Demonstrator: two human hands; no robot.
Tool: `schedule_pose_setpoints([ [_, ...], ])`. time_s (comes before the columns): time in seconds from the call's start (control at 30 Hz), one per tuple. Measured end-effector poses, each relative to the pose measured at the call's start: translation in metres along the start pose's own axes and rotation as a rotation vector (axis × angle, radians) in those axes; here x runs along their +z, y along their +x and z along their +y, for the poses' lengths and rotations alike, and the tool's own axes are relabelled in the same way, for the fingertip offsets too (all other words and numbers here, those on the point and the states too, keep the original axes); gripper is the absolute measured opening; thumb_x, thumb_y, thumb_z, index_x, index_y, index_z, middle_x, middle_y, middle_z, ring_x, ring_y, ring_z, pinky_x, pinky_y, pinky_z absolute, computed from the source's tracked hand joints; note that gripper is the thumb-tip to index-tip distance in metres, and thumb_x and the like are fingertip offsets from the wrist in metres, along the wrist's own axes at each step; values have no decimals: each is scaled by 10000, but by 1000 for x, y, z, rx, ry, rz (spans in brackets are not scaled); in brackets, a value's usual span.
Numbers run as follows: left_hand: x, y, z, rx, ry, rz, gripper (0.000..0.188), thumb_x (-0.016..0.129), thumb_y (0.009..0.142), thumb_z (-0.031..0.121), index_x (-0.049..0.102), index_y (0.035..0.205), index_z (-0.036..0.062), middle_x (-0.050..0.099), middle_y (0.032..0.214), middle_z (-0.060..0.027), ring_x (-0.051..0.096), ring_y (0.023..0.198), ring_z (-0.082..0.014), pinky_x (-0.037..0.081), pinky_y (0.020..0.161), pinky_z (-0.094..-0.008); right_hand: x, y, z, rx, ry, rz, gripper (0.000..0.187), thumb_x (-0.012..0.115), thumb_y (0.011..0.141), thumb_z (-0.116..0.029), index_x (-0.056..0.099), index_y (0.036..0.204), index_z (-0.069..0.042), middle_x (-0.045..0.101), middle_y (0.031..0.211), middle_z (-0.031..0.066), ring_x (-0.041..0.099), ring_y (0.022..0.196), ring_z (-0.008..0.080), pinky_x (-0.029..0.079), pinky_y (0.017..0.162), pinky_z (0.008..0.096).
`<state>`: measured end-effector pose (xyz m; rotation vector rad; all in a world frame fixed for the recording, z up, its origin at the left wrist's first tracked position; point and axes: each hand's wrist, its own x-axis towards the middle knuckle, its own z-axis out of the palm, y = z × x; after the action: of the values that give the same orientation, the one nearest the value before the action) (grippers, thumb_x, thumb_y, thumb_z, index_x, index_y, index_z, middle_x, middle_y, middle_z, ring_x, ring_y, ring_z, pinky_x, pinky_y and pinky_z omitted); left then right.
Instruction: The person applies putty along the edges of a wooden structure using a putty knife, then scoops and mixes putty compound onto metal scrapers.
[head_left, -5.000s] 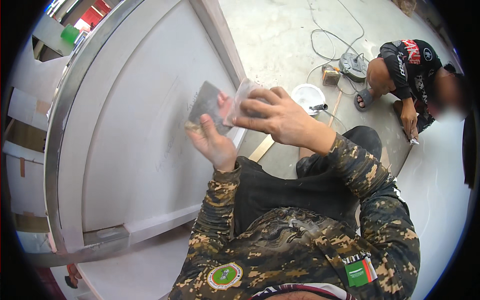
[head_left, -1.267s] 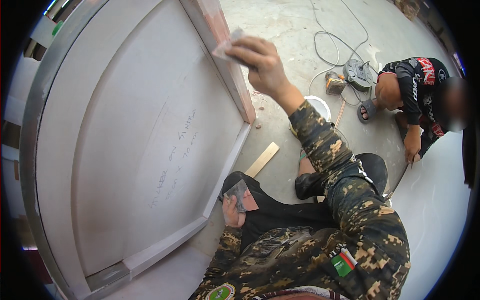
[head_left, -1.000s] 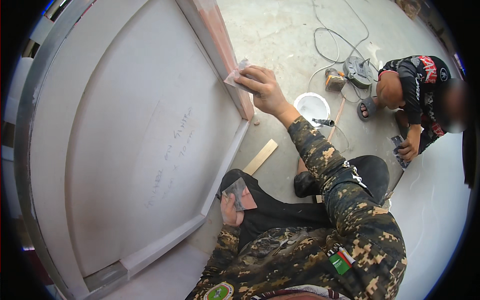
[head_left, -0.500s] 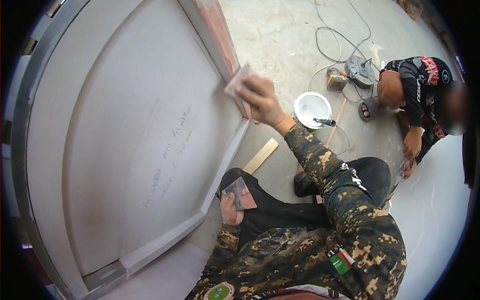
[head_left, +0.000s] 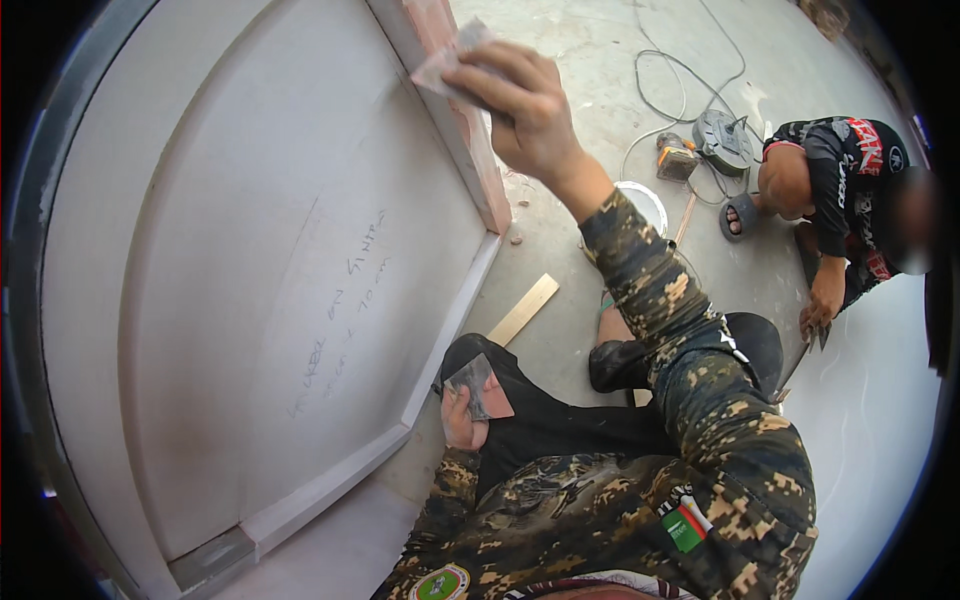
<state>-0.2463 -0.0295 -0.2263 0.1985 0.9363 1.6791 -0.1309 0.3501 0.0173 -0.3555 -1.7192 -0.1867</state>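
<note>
A large white framed panel (head_left: 250, 250) with handwriting on it stands at left. Pink filler (head_left: 467, 120) coats its edge strip. High in front of me, my right hand (head_left: 530, 105) pinches a thin, flat putty spreader (head_left: 452, 62) smeared pale pink. The spreader lies against the upper part of that edge, its contact side partly hidden by my fingers. Down by my knee, my left hand (head_left: 462, 420) grips a square grey putty plate (head_left: 470, 378). Pink putty (head_left: 495, 398) shows on the plate's right side.
A white bucket (head_left: 645, 203) stands partly behind my right sleeve. Beyond are a power sander (head_left: 676, 158), a cable reel (head_left: 722, 142) and looping cords. A wooden strip (head_left: 523, 310) lies near my knee. At right a co-worker (head_left: 835, 190) bends over a white surface (head_left: 860, 400).
My right hand has moved up and away along the panel's edge with the spreader. My left hand has stayed put. The co-worker's hands have shifted slightly.
</note>
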Motion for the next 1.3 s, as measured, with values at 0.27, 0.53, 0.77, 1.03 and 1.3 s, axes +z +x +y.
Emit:
schedule_pose_setpoints([
  [0.27, -11, 17, -8, 7, -2, -129, 300, 539, 992, 121, 505, 1269, 9, 621, 1166, -114, 588, 1097, -230, 425, 1023, -381, 17, -132, 3, 221, 63, -164, 428, 659, 693, 50, 748, 1063, -144, 669, 1171, 54, 588, 1130, 270, 427, 943, 390],
  [0.53, -11, 21, -17, -33, 22, -49, 366, 555, 987, 145, 479, 1315, 1, 605, 1223, -122, 570, 1156, -240, 408, 1050, -390, 12, -149, 16, 178, -6, -69, 488, 728, 686, -9, 723, 1145, -173, 609, 1255, 81, 562, 1183, 276, 393, 962, 413],
  [0.77, 10, 17, -10, -40, 75, -46, 340, 551, 995, 166, 489, 1294, 15, 601, 1217, -109, 577, 1142, -229, 428, 1034, -378, 26, -195, -1, 244, 109, -201, 533, 668, 686, 40, 717, 1170, -178, 572, 1306, 101, 541, 1218, 282, 386, 998, 434],
  [1.03, 3, 2, -6, -33, 40, 23, 332, 534, 993, 117, 486, 1297, -8, 613, 1234, -128, 584, 1161, -248, 413, 1063, -392, -7, -51, 10, 123, 160, 120, 397, 646, 771, 67, 719, 1131, -83, 647, 1189, 121, 625, 1035, 294, 501, 886, 365],
  [1.3, -8, 19, -15, -38, -3, -33, 340, 523, 998, 94, 474, 1316, -14, 606, 1254, -140, 579, 1180, -256, 410, 1072, -403, -11, 33, 32, -100, 238, 16, 254, 656, 869, 4, 701, 1118, -16, 630, 1166, 194, 599, 1087, 351, 503, 837, 395],
])
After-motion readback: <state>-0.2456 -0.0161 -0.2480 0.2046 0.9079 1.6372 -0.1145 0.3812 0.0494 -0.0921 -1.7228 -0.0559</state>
